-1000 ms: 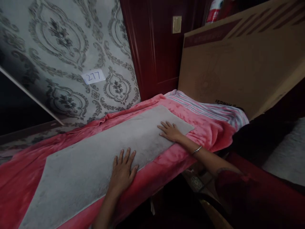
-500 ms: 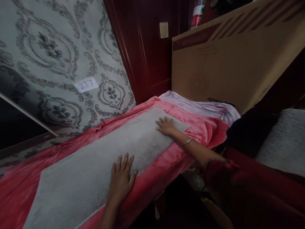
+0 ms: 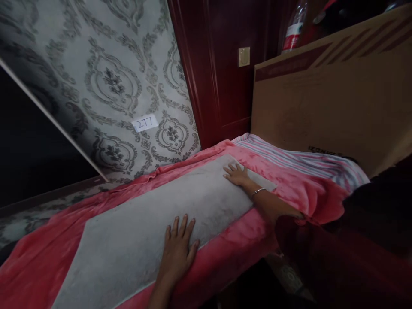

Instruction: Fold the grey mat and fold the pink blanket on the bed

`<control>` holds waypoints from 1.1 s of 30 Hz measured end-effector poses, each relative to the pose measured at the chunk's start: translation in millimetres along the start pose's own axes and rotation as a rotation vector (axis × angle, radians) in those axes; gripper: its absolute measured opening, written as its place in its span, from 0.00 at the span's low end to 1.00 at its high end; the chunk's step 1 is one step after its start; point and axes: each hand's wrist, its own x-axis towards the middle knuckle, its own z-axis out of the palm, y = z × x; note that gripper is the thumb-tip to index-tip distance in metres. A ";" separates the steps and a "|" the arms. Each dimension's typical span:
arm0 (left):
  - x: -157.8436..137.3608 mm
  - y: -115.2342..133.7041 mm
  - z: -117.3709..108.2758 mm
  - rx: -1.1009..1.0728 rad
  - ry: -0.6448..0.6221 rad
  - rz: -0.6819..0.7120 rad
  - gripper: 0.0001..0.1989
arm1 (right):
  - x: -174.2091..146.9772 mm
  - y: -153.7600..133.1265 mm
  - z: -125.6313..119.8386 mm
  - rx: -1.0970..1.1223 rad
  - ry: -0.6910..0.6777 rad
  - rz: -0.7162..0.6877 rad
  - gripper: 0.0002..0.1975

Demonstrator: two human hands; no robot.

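Observation:
A long grey piece of plush-looking fabric [image 3: 128, 231] lies flat over a pinkish-red blanket [image 3: 238, 240]. My left hand [image 3: 178, 246] rests palm down on the fabric close to its near edge, fingers spread. Farther off, my right hand [image 3: 236, 174] lies flat on the fabric toward its far right end, with its fingers apart and a bracelet on the wrist. Neither hand grips anything. The palms hide the small patches of fabric beneath them.
Behind the far end stands a large cardboard box [image 3: 322, 103], with a striped cloth [image 3: 299, 161] bunched before it. A bottle [image 3: 293, 32] shows above the box. Patterned wallpaper [image 3: 112, 81] bearing a "277" label [image 3: 145, 122] and a dark red door [image 3: 222, 86] border the blanket.
The camera view has turned left, so the whole scene sits farther right and slightly lower. My right hand has slid a little toward the fabric's far edge; the left stays near the near edge.

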 end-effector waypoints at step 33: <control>268.3 22.7 1.1 -0.051 -0.144 -0.095 0.35 | 74.3 11.9 4.5 -0.040 -0.033 -0.132 0.31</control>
